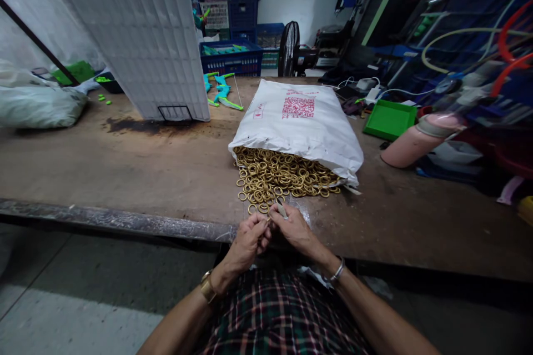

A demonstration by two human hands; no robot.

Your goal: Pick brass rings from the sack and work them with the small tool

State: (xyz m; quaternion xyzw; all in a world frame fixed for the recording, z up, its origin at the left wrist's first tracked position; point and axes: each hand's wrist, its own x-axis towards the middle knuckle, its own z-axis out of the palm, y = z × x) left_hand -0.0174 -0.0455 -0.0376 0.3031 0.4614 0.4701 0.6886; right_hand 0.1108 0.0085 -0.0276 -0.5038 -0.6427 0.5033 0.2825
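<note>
My left hand (253,234) is closed in a pinch near the table's front edge, with a gold ring (268,221) barely showing at its fingertips. Touching or almost touching those fingertips, my right hand (293,227) is closed around a small pale, flat knife-like tool (282,209) with a dark edge, pointing up and forward. Just beyond both hands, a heap of gold rings (278,171) spills from the mouth of a white woven sack (300,116) with red printing. Several rings lie loose at the heap's near side.
Left of the sack, a white ribbed panel (141,38) stands upright on the brown table (125,166). Behind are turquoise-and-green toy bows (224,93), a blue crate (233,60) and a black fan (290,46). At right sit a green tray (390,120) and a pink bottle (416,141).
</note>
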